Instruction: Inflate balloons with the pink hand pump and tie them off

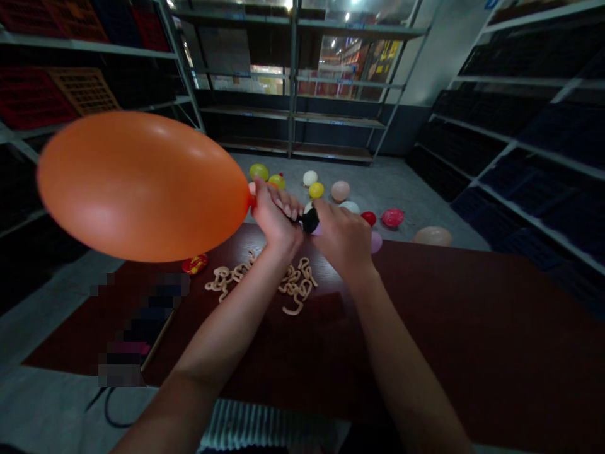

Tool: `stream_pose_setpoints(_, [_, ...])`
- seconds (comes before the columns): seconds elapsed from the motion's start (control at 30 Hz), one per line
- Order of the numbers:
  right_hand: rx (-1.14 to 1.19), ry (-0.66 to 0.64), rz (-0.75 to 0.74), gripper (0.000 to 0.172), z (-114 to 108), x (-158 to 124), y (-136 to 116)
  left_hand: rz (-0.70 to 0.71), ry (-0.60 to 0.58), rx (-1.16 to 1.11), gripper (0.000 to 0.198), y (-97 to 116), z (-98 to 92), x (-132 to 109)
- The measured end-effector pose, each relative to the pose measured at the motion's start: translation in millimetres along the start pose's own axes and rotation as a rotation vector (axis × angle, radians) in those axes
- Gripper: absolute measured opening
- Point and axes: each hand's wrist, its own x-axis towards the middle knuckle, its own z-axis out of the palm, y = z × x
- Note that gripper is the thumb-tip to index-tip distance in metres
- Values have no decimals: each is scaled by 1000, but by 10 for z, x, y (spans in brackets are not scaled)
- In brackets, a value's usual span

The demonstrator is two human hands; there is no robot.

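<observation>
A big inflated orange balloon (142, 186) floats to the left, above the dark red table (472, 328). My left hand (275, 215) is closed round the balloon's neck. My right hand (341, 236) is closed on a black pump nozzle (311, 220) that sits between the two hands, close to the neck. Under my wrists lie several loose beige uninflated balloons (295, 287) on the table.
Several small inflated balloons, yellow (258, 171), pink (340, 190) and red (392, 217), lie on the grey floor beyond the table. A red and yellow object (195, 263) rests near the table's left edge. Metal shelves (293, 82) line the back and both sides.
</observation>
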Motion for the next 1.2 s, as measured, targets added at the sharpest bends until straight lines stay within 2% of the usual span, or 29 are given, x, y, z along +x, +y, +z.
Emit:
stream_pose_setpoints(0.1, [13,78,57,26,-15,53,8,20,-5,-2,69,165,51,37])
stream_pose_setpoints(0.2, [-2,98,12,22,-37,40,121,-7,44,5,66,338,56,130])
stream_pose_setpoints(0.47, [-76,10,-17,19,-160,29,571,42,147,-110,63,630,-36,356])
stream_pose_setpoints(0.6, [-156,10,-13,20,-311,34,614,79,92,-143,61,707,-96,414])
stream_pose_setpoints(0.7, [-225,-43,-16,19,-441,16,545,79,52,-175,61,711,-130,422])
stream_pose_setpoints(0.9, [-294,-114,-27,23,-626,1,431,59,44,-212,65,642,-94,361])
stream_pose_setpoints(1.03, [-283,-117,-44,25,-634,7,333,26,39,-178,68,539,-34,268])
stream_pose_setpoints(1.2, [-266,-149,-63,28,-583,-16,80,-41,28,-165,67,352,59,32])
